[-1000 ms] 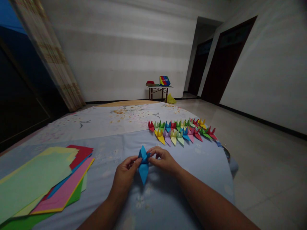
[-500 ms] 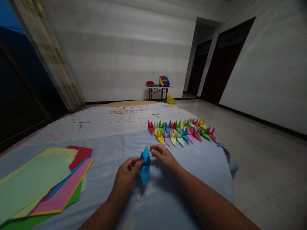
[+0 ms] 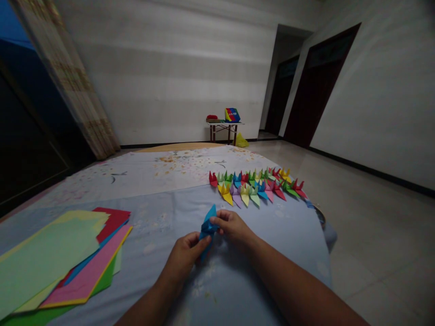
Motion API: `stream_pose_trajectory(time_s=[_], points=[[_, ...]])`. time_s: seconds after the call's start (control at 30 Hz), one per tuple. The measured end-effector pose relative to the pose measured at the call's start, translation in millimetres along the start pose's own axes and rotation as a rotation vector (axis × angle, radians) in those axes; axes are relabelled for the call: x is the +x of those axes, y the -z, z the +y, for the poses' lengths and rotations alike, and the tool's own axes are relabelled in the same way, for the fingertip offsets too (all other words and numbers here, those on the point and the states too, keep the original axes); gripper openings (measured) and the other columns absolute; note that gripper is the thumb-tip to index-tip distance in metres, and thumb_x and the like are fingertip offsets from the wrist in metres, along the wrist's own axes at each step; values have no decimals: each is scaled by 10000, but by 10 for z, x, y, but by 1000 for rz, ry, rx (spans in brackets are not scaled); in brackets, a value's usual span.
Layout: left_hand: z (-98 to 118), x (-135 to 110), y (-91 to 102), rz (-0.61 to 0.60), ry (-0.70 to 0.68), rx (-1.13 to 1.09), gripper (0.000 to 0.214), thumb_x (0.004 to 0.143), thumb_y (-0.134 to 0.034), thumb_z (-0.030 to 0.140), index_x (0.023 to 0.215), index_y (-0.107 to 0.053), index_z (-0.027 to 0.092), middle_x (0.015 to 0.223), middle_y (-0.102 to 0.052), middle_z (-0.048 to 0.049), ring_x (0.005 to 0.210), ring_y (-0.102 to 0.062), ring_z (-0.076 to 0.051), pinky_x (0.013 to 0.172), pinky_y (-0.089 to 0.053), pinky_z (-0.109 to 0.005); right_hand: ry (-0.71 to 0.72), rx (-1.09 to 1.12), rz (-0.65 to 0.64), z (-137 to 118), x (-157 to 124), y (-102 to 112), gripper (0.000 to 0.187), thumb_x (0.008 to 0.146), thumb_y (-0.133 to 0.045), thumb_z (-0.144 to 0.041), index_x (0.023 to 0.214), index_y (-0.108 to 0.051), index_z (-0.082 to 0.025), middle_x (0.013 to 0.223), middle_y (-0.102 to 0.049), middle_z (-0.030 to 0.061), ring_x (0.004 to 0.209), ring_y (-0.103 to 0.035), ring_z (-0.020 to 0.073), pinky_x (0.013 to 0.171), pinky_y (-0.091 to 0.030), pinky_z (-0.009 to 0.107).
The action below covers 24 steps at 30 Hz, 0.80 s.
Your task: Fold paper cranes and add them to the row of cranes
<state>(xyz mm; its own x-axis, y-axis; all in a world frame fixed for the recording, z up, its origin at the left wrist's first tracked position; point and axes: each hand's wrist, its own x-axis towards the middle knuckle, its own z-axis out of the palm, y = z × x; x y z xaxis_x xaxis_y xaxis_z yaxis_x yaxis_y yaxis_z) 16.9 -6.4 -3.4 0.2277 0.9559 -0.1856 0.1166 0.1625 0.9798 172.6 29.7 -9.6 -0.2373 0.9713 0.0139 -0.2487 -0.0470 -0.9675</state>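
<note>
A blue folded paper crane (image 3: 208, 225) is held above the blue cloth between my two hands. My left hand (image 3: 186, 253) pinches its near wing between thumb and fingers. On the right side, my right hand (image 3: 231, 225) grips the crane near its far wing, thumb on top. Parts of the crane are hidden behind my fingers. Beyond my hands, several finished paper cranes (image 3: 245, 194) in red, yellow, green, blue, pink and purple stand in rows.
A fanned stack of coloured paper sheets (image 3: 50, 258) lies to the left on the tablecloth (image 3: 149, 280). The table's rounded edge runs along the right. Against the far wall stands a small table (image 3: 224, 124) with a colourful box (image 3: 232, 115) on it.
My right hand has moved from beside the crane to gripping it. The crane has tilted, its far tip leaning to the right, and my left hand has shifted slightly nearer to me.
</note>
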Motion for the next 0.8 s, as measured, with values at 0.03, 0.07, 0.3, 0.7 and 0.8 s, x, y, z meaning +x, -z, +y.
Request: stream_pose_trajectory(time_s=[0.03, 0.07, 0.3, 0.7, 0.8], points=[[6, -8, 3, -6, -9, 9, 374, 624, -663, 501, 662, -640, 130, 505, -458, 46, 457, -368, -70, 438, -270, -195, -3, 13, 5, 7, 4, 2, 309, 616, -721, -418, 660, -584, -144, 511, -511, -45, 425, -366, 49, 452, -233, 204], [11, -13, 7, -10, -13, 18, 375, 625, -661, 503, 661, -646, 130, 506, -450, 45, 464, -361, -72, 444, -268, -198, -4, 29, 11, 17, 9, 5, 304, 618, -721, -410, 654, -582, -142, 513, -513, -43, 428, -367, 49, 454, -234, 204], [-74, 49, 35, -34, 48, 31, 436, 589, -665, 553, 692, -663, 130, 515, -472, 40, 467, -366, -79, 451, -257, -204, -62, 201, 34, 33, 26, 29, 290, 595, -743, -358, 624, -568, -129, 564, -551, -16, 488, -446, 69, 512, -313, 215], [61, -59, -18, 31, 3, -3, 332, 611, -681, 451, 735, -691, 143, 539, -474, 36, 493, -353, -83, 468, -256, -204, -190, 335, -104, -8, -8, 43, 217, 616, -740, -262, 703, -613, -109, 602, -554, -19, 495, -438, 44, 504, -307, 181], [92, -84, -27, 41, 0, -39, 323, 614, -685, 433, 761, -701, 146, 546, -484, 36, 503, -358, -85, 484, -265, -206, -215, 376, -93, 0, -7, 37, 202, 623, -731, -242, 729, -621, -111, 592, -542, -29, 479, -423, 36, 490, -304, 171]])
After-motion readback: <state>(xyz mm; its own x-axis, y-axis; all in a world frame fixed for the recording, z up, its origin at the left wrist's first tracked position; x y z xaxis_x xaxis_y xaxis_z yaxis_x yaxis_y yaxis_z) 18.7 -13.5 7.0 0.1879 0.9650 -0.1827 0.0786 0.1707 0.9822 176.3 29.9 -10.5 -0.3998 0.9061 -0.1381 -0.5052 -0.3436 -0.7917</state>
